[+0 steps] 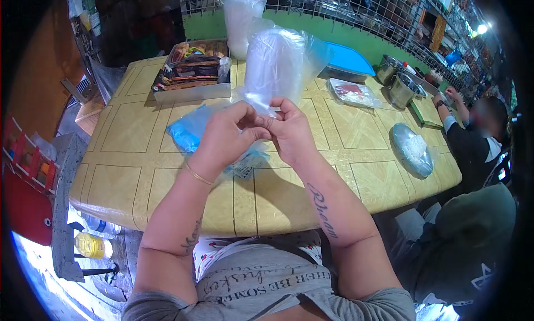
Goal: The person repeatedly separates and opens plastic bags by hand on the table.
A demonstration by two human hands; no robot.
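My left hand and my right hand meet above the middle of the table. Thumbs and fingertips of both are pinched together on thin clear plastic, apparently the edge of a plastic bag. Just behind the fingers stands a large, shiny bundle of clear plastic bags, and I cannot tell whether the pinched piece is joined to it. Beneath and beside my left hand lies a blue packet in clear plastic. A crinkled clear wrapper with print rests on the table below my hands.
A box of packaged goods sits at the back left, beside another clear plastic bundle. To the right are a blue-lidded container, a wrapped tray, metal pots and a bagged round item. Two people sit at the right side.
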